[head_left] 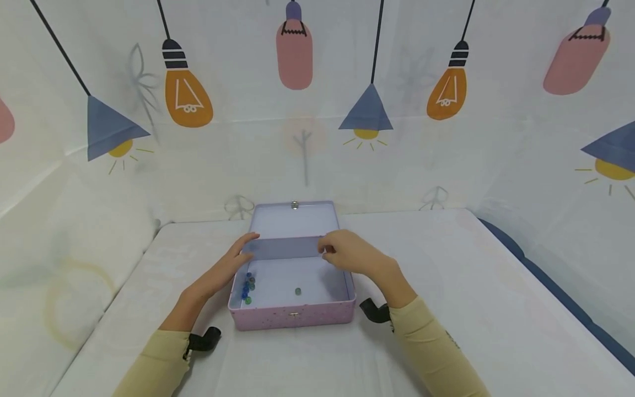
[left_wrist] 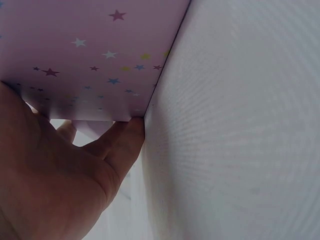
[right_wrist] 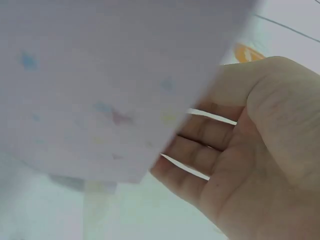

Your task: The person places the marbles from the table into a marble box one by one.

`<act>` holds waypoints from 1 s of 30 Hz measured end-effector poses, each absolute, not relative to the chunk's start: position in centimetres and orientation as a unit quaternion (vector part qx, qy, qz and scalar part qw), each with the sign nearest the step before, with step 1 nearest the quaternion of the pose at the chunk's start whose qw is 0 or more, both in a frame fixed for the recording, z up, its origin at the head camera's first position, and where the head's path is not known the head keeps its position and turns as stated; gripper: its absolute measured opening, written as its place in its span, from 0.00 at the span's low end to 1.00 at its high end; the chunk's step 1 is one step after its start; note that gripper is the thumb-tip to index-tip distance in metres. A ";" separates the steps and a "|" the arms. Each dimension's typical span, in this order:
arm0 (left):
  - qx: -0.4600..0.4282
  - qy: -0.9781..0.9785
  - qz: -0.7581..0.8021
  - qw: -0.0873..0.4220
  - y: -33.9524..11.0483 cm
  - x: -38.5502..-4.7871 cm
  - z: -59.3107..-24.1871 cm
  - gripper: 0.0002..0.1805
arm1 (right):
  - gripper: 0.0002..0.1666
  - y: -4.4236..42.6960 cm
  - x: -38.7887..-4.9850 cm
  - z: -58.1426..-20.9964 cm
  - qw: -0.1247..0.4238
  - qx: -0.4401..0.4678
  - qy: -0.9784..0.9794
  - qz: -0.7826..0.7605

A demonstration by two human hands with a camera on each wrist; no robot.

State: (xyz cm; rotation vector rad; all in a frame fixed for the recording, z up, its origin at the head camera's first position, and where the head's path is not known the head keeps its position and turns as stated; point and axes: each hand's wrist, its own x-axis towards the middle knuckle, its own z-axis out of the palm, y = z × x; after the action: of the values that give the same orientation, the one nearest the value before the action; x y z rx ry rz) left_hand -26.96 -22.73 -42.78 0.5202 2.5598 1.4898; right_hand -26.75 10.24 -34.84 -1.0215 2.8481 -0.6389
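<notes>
A pink hinged tin box (head_left: pixel 292 318) sits on the white table with its lid (head_left: pixel 295 220) tilted back. Along the left inside wall lie several blue and green glass marbles (head_left: pixel 246 289). A single greenish marble (head_left: pixel 298 291) lies near the middle of the box floor. My left hand (head_left: pixel 225 270) holds the box's rear left corner; in the left wrist view its fingers reach round the star-printed side (left_wrist: pixel 95 60). My right hand (head_left: pixel 354 252) is bent over the rear right part, fingers curled and thumb near the index finger. Whether a small thing is between those fingertips cannot be seen.
White cloth covers the table (head_left: pixel 496 309). Behind it hangs a pale curtain (head_left: pixel 307 160) printed with lamps and bulbs. Black wrist-worn pieces (head_left: pixel 204 339) stick out near both sleeves. A dark blue edge (head_left: pixel 550 286) runs along the table's right side.
</notes>
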 end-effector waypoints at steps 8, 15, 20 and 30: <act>0.174 0.850 0.493 0.065 -22.8 -26.9 -42.8 0.31 | 0.12 12.0 -27.4 -33.9 -0.003 -0.300 0.927 -0.225; 0.179 0.847 0.496 0.069 -22.9 -27.0 -42.9 0.31 | 0.12 14.1 -28.2 -33.8 -0.016 -0.251 0.948 -0.196; 0.182 0.848 0.493 0.070 -23.0 -27.1 -42.9 0.30 | 0.16 15.5 -28.5 -34.2 0.030 -0.208 0.964 -0.162; 0.174 0.849 0.493 0.070 -22.9 -27.0 -42.9 0.31 | 0.13 15.8 -30.0 -36.6 0.099 -0.162 0.976 -0.107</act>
State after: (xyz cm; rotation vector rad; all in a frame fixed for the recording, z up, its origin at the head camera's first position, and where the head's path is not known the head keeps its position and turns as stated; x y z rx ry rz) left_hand -26.98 -22.92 -42.88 0.5249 2.5546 1.4843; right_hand -30.01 15.81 -36.60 -0.4793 2.8864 -0.3158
